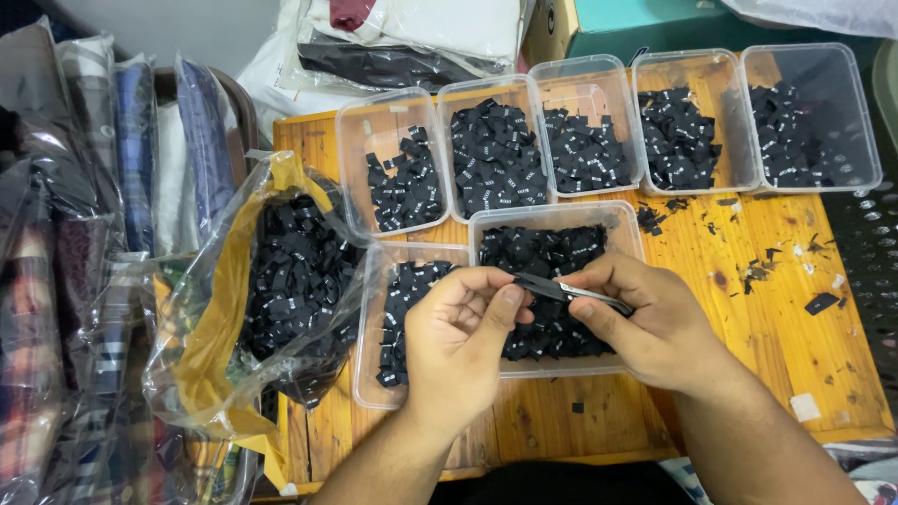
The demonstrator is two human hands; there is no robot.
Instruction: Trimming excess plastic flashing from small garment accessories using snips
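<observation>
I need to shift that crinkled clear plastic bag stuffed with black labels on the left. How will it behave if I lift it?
The plastic bag would probably sag and change shape, since its film is thin and creased. Its mouth gapes open near the top, so tilting it could spill labels. It looks light for its bulk: small fabric pieces, loosely heaped. The film is glossy, so likely slippery.

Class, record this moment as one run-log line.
left hand: pinches black label | right hand: holds small scissors at label | below: tub of labels

Folded shirts (pixel 84 234) — teal box (pixel 636 23)
</observation>
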